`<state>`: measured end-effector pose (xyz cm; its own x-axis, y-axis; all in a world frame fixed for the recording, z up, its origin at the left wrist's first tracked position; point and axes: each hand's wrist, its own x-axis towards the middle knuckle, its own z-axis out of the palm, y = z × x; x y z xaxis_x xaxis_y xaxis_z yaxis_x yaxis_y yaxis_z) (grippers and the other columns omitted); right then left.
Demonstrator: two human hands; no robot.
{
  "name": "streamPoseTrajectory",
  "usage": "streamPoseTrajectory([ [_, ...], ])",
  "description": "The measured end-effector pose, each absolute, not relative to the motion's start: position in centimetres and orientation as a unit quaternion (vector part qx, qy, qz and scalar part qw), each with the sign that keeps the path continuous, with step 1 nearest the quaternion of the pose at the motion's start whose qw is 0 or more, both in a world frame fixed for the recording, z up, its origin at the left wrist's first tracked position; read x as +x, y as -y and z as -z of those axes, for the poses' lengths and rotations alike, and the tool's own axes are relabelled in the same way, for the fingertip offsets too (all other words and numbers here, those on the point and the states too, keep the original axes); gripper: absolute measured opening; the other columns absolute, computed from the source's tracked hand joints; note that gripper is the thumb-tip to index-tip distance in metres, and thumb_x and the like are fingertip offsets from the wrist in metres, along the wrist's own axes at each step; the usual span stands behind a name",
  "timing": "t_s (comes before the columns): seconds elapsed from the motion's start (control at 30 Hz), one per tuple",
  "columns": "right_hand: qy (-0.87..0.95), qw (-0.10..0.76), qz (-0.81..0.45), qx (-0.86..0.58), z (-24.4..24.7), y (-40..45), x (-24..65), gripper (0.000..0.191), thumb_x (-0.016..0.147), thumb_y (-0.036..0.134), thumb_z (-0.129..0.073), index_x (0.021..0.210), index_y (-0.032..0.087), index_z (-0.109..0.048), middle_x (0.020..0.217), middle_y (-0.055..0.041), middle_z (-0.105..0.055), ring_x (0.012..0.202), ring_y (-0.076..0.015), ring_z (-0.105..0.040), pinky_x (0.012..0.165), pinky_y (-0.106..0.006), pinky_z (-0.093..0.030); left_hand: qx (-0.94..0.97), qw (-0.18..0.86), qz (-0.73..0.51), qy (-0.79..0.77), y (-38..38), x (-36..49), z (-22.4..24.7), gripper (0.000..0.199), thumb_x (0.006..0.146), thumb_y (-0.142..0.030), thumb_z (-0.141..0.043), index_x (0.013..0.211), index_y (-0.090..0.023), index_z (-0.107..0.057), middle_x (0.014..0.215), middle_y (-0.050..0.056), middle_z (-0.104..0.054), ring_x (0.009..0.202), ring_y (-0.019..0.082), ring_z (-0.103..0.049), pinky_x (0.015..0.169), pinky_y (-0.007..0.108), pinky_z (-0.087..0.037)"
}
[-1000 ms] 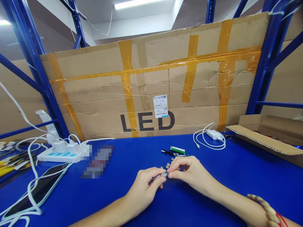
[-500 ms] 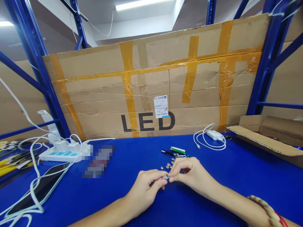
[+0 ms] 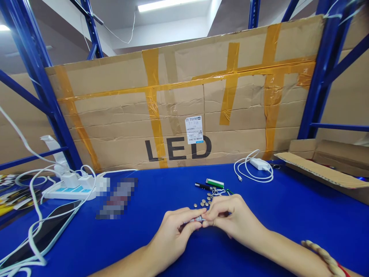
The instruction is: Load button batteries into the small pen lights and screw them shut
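Between my hands, low over the blue table, is a small metallic cylinder (image 3: 198, 219) with a bit of red on it. My left hand (image 3: 176, 231) is closed around its body, thumb and fingers pinching it. The fingertips of my right hand (image 3: 227, 214) pinch its right end, touching my left fingertips. Much of the cylinder is hidden by my fingers. Just beyond lie several small round silver discs (image 3: 203, 202), a black pen-like tube (image 3: 203, 186), a green and silver tube (image 3: 215, 183) and a metal clip (image 3: 218, 192).
A white cable with an adapter (image 3: 260, 164) lies at the back right, beside an open cardboard box (image 3: 319, 169). On the left are a power strip (image 3: 69, 192), tangled white cables and a phone (image 3: 43, 231). A large cardboard panel (image 3: 115, 130) stands behind the blue table (image 3: 161, 192).
My right hand's fingertips have closed in on the cylinder's end, covering more of it. The view has shifted slightly.
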<state>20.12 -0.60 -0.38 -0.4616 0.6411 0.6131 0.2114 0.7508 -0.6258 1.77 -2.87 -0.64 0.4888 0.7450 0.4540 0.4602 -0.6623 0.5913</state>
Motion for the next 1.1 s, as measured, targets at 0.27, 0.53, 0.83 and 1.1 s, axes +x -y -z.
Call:
streamPoseTrajectory([
  [0.27,0.748,0.422,-0.357,-0.367,0.2,1.1,19.7,0.032,0.063,0.044,-0.074,0.056,0.015,-0.062,0.047,0.0014,-0.056,0.028,-0.0056,-0.042,0.032,-0.018,-0.028,0.829,0.191,-0.372,-0.371,2.7,1.7,0.8,0.024,0.086,-0.015,-0.051,0.101,-0.019,-0.069,0.076,0.003,-0.067,0.063,0.011,-0.056,0.06,0.017,-0.042],
  [0.53,0.784,0.428,-0.291,-0.343,0.6,0.5,20.0,0.02,0.071,0.037,-0.069,0.071,0.016,-0.07,0.059,-0.0003,-0.064,0.033,-0.0056,-0.046,0.037,-0.018,-0.035,0.778,0.297,-0.37,-0.412,2.6,2.0,0.4,0.025,0.085,-0.023,-0.048,0.095,-0.011,-0.068,0.07,0.005,-0.065,0.063,0.013,-0.058,0.061,0.02,-0.044],
  [0.83,0.88,0.41,0.014,-0.241,0.4,0.0,21.3,0.015,0.087,0.026,-0.054,0.085,0.022,-0.068,0.081,0.001,-0.068,0.071,-0.0107,-0.063,0.062,-0.019,-0.044,0.734,0.379,-0.363,-0.431,2.0,2.0,0.0,0.033,0.084,-0.032,-0.047,0.098,-0.007,-0.063,0.064,0.003,-0.057,0.064,0.013,-0.052,0.064,0.023,-0.04],
  [1.1,0.913,0.361,0.081,-0.171,-0.1,-0.2,21.5,0.025,0.092,0.019,-0.042,0.077,0.017,-0.062,0.072,-0.0003,-0.063,0.059,-0.0081,-0.058,0.053,-0.019,-0.04,0.74,0.439,-0.326,-0.392,1.9,1.9,0.6,0.033,0.086,-0.037,-0.048,0.094,-0.009,-0.062,0.058,-0.002,-0.049,0.046,0.007,-0.03,0.048,0.02,-0.024],
])
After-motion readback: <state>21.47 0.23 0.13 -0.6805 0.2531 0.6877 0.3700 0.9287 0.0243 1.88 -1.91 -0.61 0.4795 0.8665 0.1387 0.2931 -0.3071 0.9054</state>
